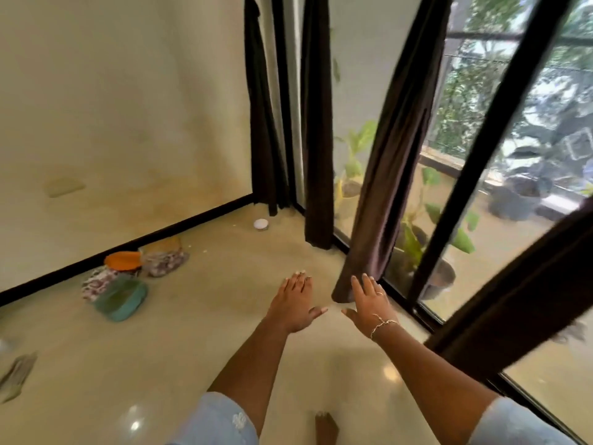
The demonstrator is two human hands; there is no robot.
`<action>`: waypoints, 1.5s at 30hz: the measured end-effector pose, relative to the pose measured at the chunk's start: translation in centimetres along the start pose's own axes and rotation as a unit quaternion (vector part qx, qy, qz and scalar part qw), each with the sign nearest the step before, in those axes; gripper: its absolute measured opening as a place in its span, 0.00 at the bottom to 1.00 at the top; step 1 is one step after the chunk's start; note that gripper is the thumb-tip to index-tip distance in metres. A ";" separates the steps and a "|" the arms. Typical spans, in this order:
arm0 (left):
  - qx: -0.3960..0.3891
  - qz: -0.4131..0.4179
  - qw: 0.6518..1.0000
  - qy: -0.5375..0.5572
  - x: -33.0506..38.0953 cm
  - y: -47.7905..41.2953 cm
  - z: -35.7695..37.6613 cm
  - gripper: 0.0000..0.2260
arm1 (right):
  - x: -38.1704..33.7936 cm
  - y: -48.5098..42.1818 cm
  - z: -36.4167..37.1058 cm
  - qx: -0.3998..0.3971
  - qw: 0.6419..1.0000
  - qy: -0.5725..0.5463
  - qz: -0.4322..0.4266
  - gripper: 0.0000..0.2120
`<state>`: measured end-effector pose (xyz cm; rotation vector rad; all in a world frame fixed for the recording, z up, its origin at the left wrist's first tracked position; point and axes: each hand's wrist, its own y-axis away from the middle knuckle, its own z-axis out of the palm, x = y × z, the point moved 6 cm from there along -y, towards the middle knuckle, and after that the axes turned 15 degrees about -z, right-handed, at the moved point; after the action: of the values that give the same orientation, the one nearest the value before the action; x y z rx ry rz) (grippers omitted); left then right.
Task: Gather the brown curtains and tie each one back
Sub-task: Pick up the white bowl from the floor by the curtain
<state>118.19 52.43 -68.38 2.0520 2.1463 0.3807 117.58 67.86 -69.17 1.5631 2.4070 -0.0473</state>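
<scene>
Several dark brown curtains hang along a glass wall on the right. The nearest loose panel [391,162] slants down to the floor, and its lower end sits just beyond my right hand [370,305]. My left hand [295,305] is beside it, a little to the left. Both hands are stretched forward with flat palms and spread fingers, holding nothing. Another panel [316,123] hangs straight farther back, and one more [264,117] hangs in the corner. A fourth curtain [519,290] crosses the lower right, close to me.
Glass panes with black frames [500,117] run along the right, with potted plants [417,242] outside. Folded cloths and a teal container [123,298] lie by the left wall's black skirting. A small white round object [261,224] lies near the corner. The floor is glossy beige.
</scene>
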 end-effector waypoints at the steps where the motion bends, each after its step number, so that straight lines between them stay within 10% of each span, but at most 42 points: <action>1: 0.001 -0.009 1.000 0.002 -0.9 -1.5 -0.5 0.34 | -0.2 -2.1 -0.1 0.002 1.000 -0.007 -0.006 0.36; 45: -0.031 0.001 0.999 -0.035 -37.2 -60.8 -17.9 0.36 | -9.7 -72.9 -4.3 -0.025 0.999 -0.007 -0.024 0.35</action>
<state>56.89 11.95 -70.93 2.0025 2.0668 0.3670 54.67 29.50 -71.34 1.4798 2.4156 -0.0060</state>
